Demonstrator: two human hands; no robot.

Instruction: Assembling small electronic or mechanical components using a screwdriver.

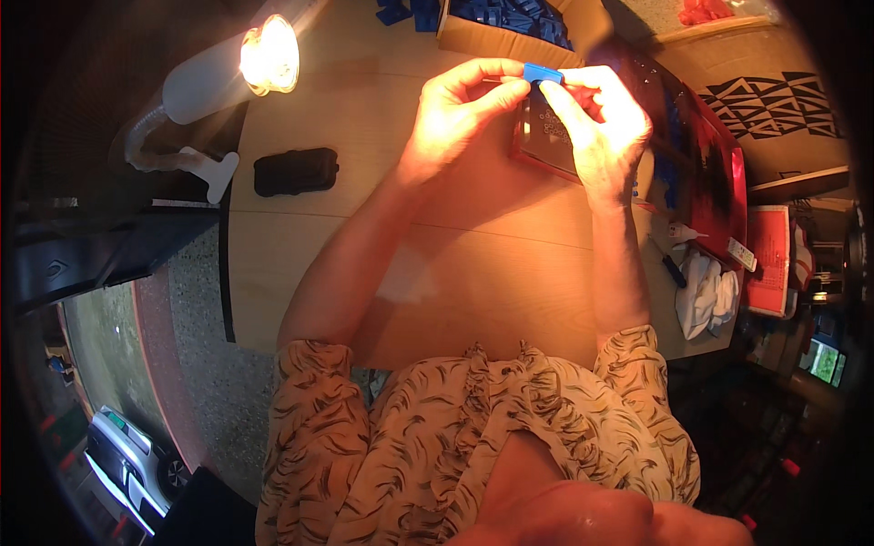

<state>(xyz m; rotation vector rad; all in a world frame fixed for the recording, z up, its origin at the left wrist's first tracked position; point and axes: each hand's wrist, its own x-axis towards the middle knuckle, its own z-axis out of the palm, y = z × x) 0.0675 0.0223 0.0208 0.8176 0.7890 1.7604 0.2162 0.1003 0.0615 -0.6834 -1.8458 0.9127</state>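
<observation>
A small blue plastic piece (pixel 543 73) is held up between both my hands, over the far part of the table. My left hand (pixel 458 107) pinches its left end between thumb and fingers. On the other side, my right hand (pixel 603 123) grips it, with the thumb pressed against its near face. Below the piece lies a dark, shallow tray (pixel 550 136) with a reddish rim and small pale bits in it, partly covered by my right hand. Fine detail of the blue piece is too small to make out.
A cardboard box (pixel 510 41) of blue pieces stands at the far edge. At left are a lit lamp (pixel 270 56) and a black case (pixel 296 171). On the right lie a white cloth (pixel 708 296), a small white bottle (pixel 685 233) and a dark-handled tool (pixel 672 268).
</observation>
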